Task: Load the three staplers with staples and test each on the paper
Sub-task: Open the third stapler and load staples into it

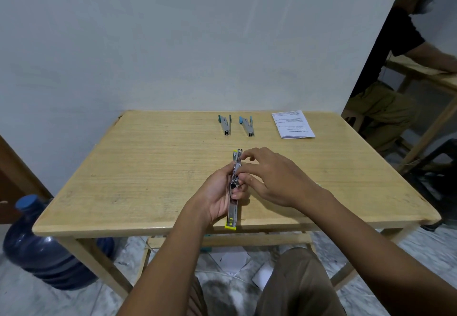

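Note:
A metal stapler with yellow ends (232, 213) is swung fully open and held lengthwise over the wooden table (148, 172), near its front edge. My left hand (217, 195) grips it from the left at its middle. My right hand (269, 179) pinches the stapler's magazine from the right with thumb and forefinger; whether staples are between the fingers is hidden. Two more staplers lie at the far side: one with teal ends (225, 125) and one with blue ends (247, 126). A folded printed paper (293, 124) lies at the far right.
A blue water jug (44, 249) stands on the floor left of the table. Another person sits at a second table (425, 73) beyond the right edge. Scraps of white paper (230, 258) lie on the floor under the table.

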